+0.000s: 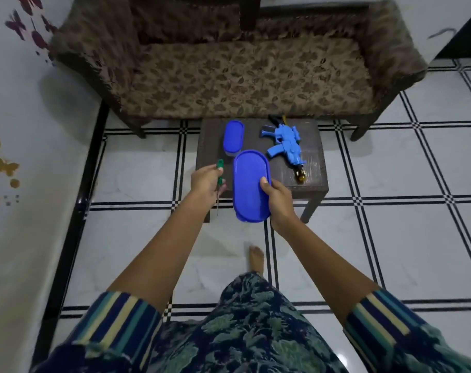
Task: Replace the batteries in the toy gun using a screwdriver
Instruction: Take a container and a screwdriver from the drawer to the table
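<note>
A blue toy gun lies on the right half of a small dark table, its gold muzzle pointing toward me. My left hand grips a green-handled screwdriver, its metal shaft pointing down over the table's left front edge. My right hand holds a large blue oval lidded container by its right side, above the table's front. A smaller blue oval container stands at the table's back left. No batteries are visible.
A brown patterned sofa stands right behind the table. A white wall with butterfly stickers runs along the left. White floor tiles with black lines surround the table, and my bare foot is just in front of it.
</note>
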Motion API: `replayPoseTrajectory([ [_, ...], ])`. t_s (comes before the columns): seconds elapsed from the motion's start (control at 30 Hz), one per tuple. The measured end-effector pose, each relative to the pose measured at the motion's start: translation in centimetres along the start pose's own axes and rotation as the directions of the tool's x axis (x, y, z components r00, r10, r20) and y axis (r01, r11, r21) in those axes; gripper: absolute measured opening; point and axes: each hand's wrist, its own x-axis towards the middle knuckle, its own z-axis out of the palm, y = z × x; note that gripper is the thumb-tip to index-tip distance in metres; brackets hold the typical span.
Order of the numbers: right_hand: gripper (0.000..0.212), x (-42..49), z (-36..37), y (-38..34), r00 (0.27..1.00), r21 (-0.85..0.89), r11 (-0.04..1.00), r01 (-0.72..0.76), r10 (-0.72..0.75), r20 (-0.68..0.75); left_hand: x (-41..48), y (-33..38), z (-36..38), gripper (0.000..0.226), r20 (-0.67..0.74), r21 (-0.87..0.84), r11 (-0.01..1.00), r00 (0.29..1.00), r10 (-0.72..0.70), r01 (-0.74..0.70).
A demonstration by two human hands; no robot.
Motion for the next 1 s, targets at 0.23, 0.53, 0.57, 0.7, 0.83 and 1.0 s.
replayPoseTrajectory([
  [0.23, 0.027, 15.9, -0.8, -0.6, 0.995, -0.061, 0.995, -0.073, 0.069, -0.071, 14.1, 1.0, 9.2, 0.012, -0.092, 0.155, 0.988, 0.995, 0.041, -0.027],
  [0.53, 0.039, 34.5, -2.6, 6.6, 0.964, -0.163, 0.970, -0.179, 0.141, -0.224, 32.7, -6.3, 16.0, 0.014, -0.256, 0.425, 0.905, 0.956, 0.144, -0.022],
  [0.57, 0.039, 36.2, -2.6, 8.3, 0.960, -0.157, 0.968, -0.194, 0.154, -0.235, 34.0, -7.5, 16.3, 0.016, -0.266, 0.463, 0.886, 0.948, 0.174, -0.032],
  [0.7, 0.036, 39.7, -2.7, 12.1, 0.967, -0.200, 0.966, -0.163, 0.116, -0.226, 37.4, -10.9, 15.8, 0.020, -0.297, 0.530, 0.844, 0.916, 0.271, -0.078],
  [0.83, 0.037, 41.1, -3.0, 13.9, 0.974, -0.149, 0.982, -0.119, 0.086, -0.211, 39.8, -13.5, 14.7, 0.017, -0.280, 0.574, 0.809, 0.898, 0.339, -0.126],
  [1.0, 0.040, 42.3, -2.6, 14.0, 0.975, -0.180, 0.983, -0.047, 0.006, -0.223, 42.0, -15.1, 14.8, 0.016, -0.229, 0.631, 0.743, 0.861, 0.453, -0.223],
])
